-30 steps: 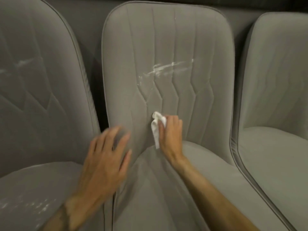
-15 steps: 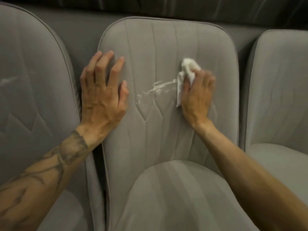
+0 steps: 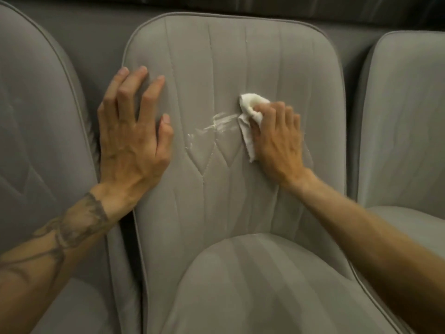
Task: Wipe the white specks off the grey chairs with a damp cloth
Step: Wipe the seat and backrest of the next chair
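Observation:
The middle grey chair (image 3: 231, 56) fills the centre of the head view, backrest upright. White smears and specks (image 3: 214, 127) run across the middle of its backrest. My right hand (image 3: 277, 143) presses a crumpled white cloth (image 3: 250, 116) against the backrest at the right end of the smears. My left hand (image 3: 134, 141) lies flat with fingers spread on the left edge of the same backrest, holding nothing. A few faint specks trail down the stitched seam below the smears.
A second grey chair (image 3: 41, 121) stands close on the left and a third grey chair (image 3: 404, 116) close on the right, with narrow dark gaps between them. The middle chair's seat cushion (image 3: 260, 285) bulges at the bottom. A dark wall runs behind.
My right hand rose from the base of the backrest to the smears and has slid the cloth left over them; the smear's right part is gone. My left hand rose onto the backrest's left edge.

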A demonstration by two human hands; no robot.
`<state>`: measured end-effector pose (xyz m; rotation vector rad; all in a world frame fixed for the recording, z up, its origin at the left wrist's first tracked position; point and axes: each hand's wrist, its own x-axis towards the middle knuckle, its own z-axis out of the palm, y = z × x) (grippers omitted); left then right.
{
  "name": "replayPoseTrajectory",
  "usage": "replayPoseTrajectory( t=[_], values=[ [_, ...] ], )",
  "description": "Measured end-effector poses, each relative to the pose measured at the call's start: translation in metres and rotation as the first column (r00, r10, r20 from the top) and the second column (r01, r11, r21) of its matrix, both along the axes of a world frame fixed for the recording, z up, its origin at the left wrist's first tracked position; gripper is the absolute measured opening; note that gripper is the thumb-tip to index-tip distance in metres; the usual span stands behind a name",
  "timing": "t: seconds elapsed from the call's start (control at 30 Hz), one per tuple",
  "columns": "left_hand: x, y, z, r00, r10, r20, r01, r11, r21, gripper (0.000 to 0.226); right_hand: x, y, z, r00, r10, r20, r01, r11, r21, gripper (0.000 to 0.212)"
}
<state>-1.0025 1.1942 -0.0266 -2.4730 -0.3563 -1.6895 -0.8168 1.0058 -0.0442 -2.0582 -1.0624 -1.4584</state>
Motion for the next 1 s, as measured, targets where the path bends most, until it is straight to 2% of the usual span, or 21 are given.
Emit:
replayPoseTrajectory(
  t=[0.03,0.07,0.1,0.17,0.23,0.3,0.37,0.4,0.43,0.47,0.5,0.57,0.6,0.67,0.73,0.8,0.83,0.9,1.0],
  values=[
    [0.0,0.0,0.0,1.0,-0.002,-0.001,0.002,1.0,-0.006,0.053,0.015,-0.011,0.012,0.998,-0.016,0.064,0.021,0.997,-0.071,0.046],
    [0.0,0.0,0.0,1.0,-0.006,-0.001,0.006,1.0,-0.008,0.053,0.032,-0.02,0.028,0.994,-0.07,0.09,0.077,0.994,-0.075,0.042],
    [0.0,0.0,0.0,1.0,-0.006,0.001,0.006,1.0,-0.008,0.052,0.048,-0.025,0.044,0.986,-0.147,0.085,0.147,0.989,-0.002,0.039],
    [0.001,0.001,0.0,1.0,0.002,0.007,-0.002,1.0,0.0,0.052,0.062,-0.025,0.066,0.963,-0.268,-0.037,0.268,0.926,0.264,0.04],
    [0.002,0.001,-0.001,1.0,0.004,0.011,-0.004,1.0,0.011,0.052,0.045,-0.003,0.054,0.953,-0.249,-0.175,0.301,0.857,0.419,0.042],
    [0.003,0.001,-0.001,1.0,0.0,0.013,0.0,1.0,0.014,0.052,0.023,0.007,0.022,0.976,-0.151,-0.158,0.2,0.909,0.366,0.042],
    [0.002,0.002,-0.001,1.0,-0.01,0.017,0.009,1.0,0.015,0.052,0.015,-0.008,-0.002,0.995,-0.086,-0.045,0.091,0.99,0.111,0.035],
    [0.003,0.002,-0.001,1.0,-0.012,0.02,0.012,1.0,0.014,0.052,0.02,-0.019,0.002,0.997,-0.07,0.02,0.07,0.998,0.001,0.032],
    [0.003,0.002,0.0,1.0,-0.014,0.021,0.014,1.0,0.014,0.052,0.033,-0.026,0.015,0.993,-0.078,0.086,0.081,0.996,-0.029,0.031],
    [0.003,0.002,0.0,1.0,-0.017,0.021,0.016,1.0,0.014,0.052,0.045,-0.029,0.03,0.985,-0.123,0.119,0.123,0.992,0.01,0.031],
    [0.003,0.002,-0.001,1.0,-0.015,0.023,0.015,1.0,0.01,0.053,0.057,-0.027,0.05,0.974,-0.193,0.118,0.18,0.977,0.114,0.032],
    [0.003,0.003,-0.002,1.0,-0.016,0.026,0.016,1.0,0.007,0.053,0.063,-0.012,0.08,0.953,-0.303,-0.021,0.287,0.876,0.387,0.033],
    [0.003,0.003,-0.002,0.999,-0.022,0.025,0.022,1.0,0.01,0.053,0.057,-0.001,0.08,0.948,-0.308,-0.086,0.312,0.837,0.45,0.033],
    [0.004,0.003,-0.002,0.999,-0.023,0.029,0.023,1.0,0.018,0.053,0.038,0.011,0.056,0.972,-0.214,-0.102,0.237,0.876,0.42,0.034],
    [0.004,0.004,-0.002,0.999,-0.022,0.029,0.021,1.0,0.022,0.052,0.017,0.005,0.014,0.992,-0.099,-0.074,0.114,0.966,0.233,0.034],
    [0.004,0.004,-0.001,0.999,-0.034,0.026,0.033,0.999,0.011,0.052,0.01,-0.014,-0.008,0.996,-0.079,-0.038,0.081,0.996,0.046,0.03],
    [0.004,0.004,-0.001,0.999,-0.038,0.024,0.038,0.999,0.004,0.052,0.015,-0.02,-0.002,0.997,-0.079,0.004,0.079,0.997,0.0,0.027],
    [0.003,0.003,0.0,0.999,-0.048,0.023,0.048,0.999,-0.001,0.052,0.033,-0.018,0.031,0.993,-0.112,0.05,0.11,0.994,0.026,0.026],
    [0.004,0.004,-0.002,0.998,-0.047,0.031,0.047,0.999,0.011,0.052,0.051,0.002,0.081,0.974,-0.227,0.0,0.217,0.928,0.301,0.031]
  ],
)
